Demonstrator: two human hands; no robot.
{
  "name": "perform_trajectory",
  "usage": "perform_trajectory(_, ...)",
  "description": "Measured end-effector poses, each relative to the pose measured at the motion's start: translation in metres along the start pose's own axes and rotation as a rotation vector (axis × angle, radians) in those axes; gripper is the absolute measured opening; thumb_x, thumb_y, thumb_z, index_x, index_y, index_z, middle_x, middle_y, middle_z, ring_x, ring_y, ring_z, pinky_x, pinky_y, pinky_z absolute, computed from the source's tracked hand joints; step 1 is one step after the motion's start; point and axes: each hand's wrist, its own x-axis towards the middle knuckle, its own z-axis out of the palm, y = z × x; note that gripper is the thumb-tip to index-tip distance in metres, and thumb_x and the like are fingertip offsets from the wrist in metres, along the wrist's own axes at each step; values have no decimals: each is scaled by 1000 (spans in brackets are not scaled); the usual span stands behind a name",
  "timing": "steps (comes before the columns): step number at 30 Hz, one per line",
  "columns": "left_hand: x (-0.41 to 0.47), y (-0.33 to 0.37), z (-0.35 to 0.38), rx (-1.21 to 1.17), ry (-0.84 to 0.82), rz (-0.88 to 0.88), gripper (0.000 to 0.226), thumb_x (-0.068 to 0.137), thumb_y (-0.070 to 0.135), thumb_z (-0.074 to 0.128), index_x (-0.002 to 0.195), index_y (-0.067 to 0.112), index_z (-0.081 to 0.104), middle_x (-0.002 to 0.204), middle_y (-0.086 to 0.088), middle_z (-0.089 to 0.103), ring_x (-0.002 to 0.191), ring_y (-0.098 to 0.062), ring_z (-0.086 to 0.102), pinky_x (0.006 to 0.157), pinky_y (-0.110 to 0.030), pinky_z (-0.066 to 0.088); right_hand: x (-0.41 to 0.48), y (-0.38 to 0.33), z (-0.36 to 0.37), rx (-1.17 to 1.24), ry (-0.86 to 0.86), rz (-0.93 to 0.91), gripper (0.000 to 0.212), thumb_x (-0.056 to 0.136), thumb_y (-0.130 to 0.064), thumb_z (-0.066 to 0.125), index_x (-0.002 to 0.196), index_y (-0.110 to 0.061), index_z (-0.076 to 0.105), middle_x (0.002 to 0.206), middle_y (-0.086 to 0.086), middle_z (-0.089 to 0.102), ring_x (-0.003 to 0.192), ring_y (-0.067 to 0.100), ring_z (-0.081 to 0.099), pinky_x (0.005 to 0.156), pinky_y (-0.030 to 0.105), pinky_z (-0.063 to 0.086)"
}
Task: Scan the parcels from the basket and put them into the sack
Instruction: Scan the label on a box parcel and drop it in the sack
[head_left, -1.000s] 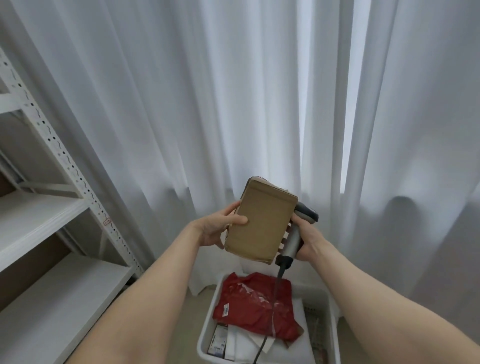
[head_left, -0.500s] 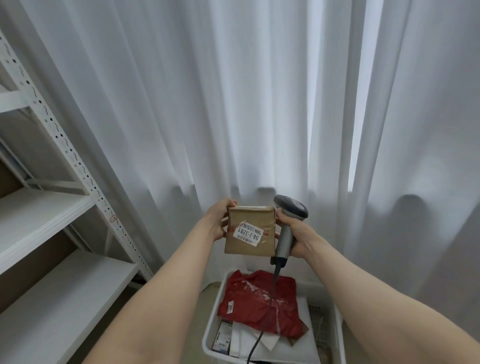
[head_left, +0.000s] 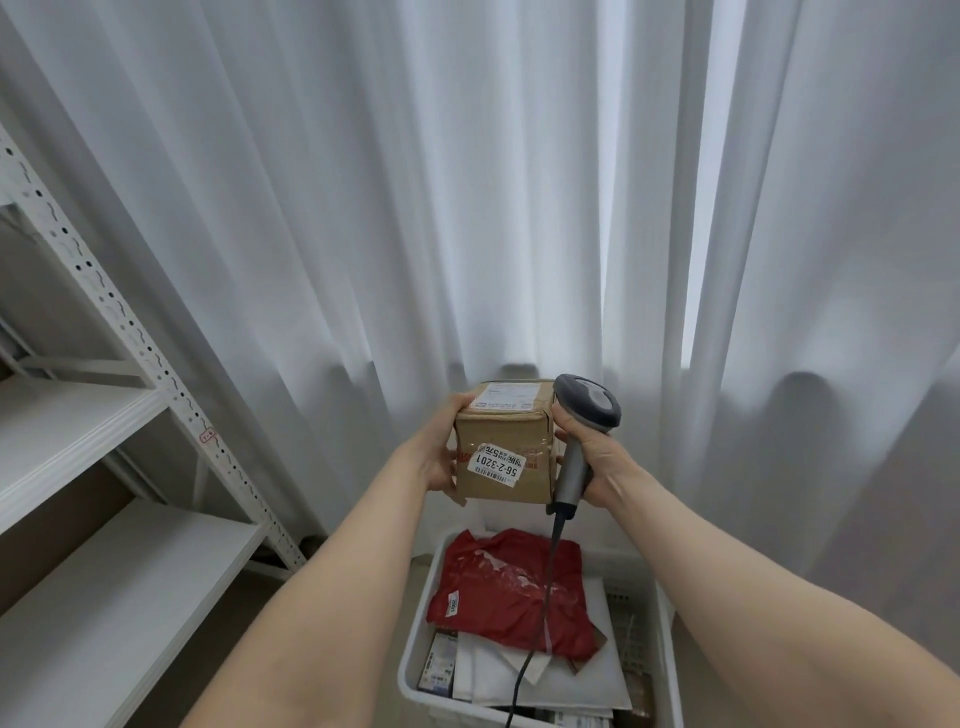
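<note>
A small brown cardboard parcel (head_left: 501, 444) is held up at chest height over the basket. My left hand (head_left: 441, 452) grips its left side. A white label reading 56-2-3201 faces me and a shipping label lies on its top face. My right hand (head_left: 589, 457) grips the grey barcode scanner (head_left: 582, 431) by its handle, right beside the parcel, fingertips touching the box's right edge. The scanner's cable hangs down into the white basket (head_left: 423, 644), which holds a red bag parcel (head_left: 511, 592) and several white and boxed parcels. No sack is in view.
White metal shelving (head_left: 104, 467) stands on the left with bare white shelves. White curtains (head_left: 467, 182) hang right behind the basket and fill the background.
The parcel has been turned over: first its plain brown side faced me, now the labelled side and the top shipping label show. The scanner stayed beside it on the right.
</note>
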Motion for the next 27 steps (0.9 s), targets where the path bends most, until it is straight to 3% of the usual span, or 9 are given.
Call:
perform_trajectory(2, 2, -3, 0, -14, -12, -54, 64, 68, 70, 58, 101, 15, 56, 93, -14, 62, 92, -35, 61, 80, -51, 48, 0, -2, -2, -13, -4, -24, 23, 81, -24, 76, 97, -10, 66, 64, 3, 73, 52, 22, 70, 43, 32, 54)
perform_trajectory(5, 1, -6, 1, 38, -40, -46, 49, 73, 61, 56, 94, 17, 52, 79, -12, 59, 78, -30, 60, 74, -41, 51, 0, -4, -5, -57, -11, -26, 31, 78, -28, 77, 102, -11, 66, 78, 6, 74, 58, 22, 71, 46, 32, 54)
perform_trajectory(8, 4, -11, 3, 78, 12, 74, 31, 80, 45, 54, 95, 19, 53, 83, -9, 54, 74, -23, 55, 67, -34, 50, 1, -3, -5, -84, 8, 4, 42, 80, -33, 77, 116, -15, 65, 106, 11, 72, 83, 26, 71, 69, 41, 59)
perform_trajectory(10, 4, -13, 6, 105, 22, 129, 30, 82, 41, 55, 103, 19, 55, 86, -8, 52, 75, -21, 54, 65, -32, 49, 0, -2, -4, -84, 3, 39, 39, 81, -28, 77, 115, -12, 67, 106, 14, 73, 90, 31, 71, 80, 47, 58)
perform_trajectory(16, 4, -19, 5, 46, -18, -23, 67, 73, 63, 66, 118, 15, 51, 111, -22, 60, 97, -34, 62, 68, -42, 54, 3, -3, -5, -226, 21, -3, 37, 80, -2, 73, 116, 0, 65, 102, 17, 73, 85, 30, 71, 77, 41, 59)
perform_trajectory(18, 5, -24, 4, 31, -19, -15, 58, 74, 50, 71, 117, 16, 52, 109, -17, 61, 97, -32, 61, 71, -48, 53, 2, -3, -6, -259, 15, -10, 31, 81, -1, 72, 111, -1, 66, 96, 15, 74, 78, 27, 71, 66, 35, 59)
perform_trajectory(22, 10, -35, 7, -113, 59, 148, 54, 81, 17, 69, 131, 19, 47, 92, -9, 66, 63, -22, 70, 42, -35, 53, 3, 2, -9, -299, 111, -67, 8, 85, -10, 71, 93, -10, 68, 80, 5, 70, 68, 18, 65, 58, 28, 51)
perform_trajectory(24, 13, -43, 7, -205, 87, 214, 64, 80, 6, 69, 136, 20, 41, 100, -12, 67, 72, -25, 71, 51, -37, 56, 4, 1, -14, -284, 161, -79, 7, 87, -12, 70, 90, -10, 65, 76, 4, 62, 63, 15, 56, 56, 26, 48)
perform_trajectory(27, 17, -53, -1, -253, 127, 264, 72, 79, 0, 68, 140, 20, 36, 111, -16, 63, 88, -31, 66, 66, -41, 56, -3, -4, -18, -353, 42, -5, 15, 87, -15, 69, 100, -8, 64, 73, 7, 64, 53, 13, 55, 49, 25, 48)
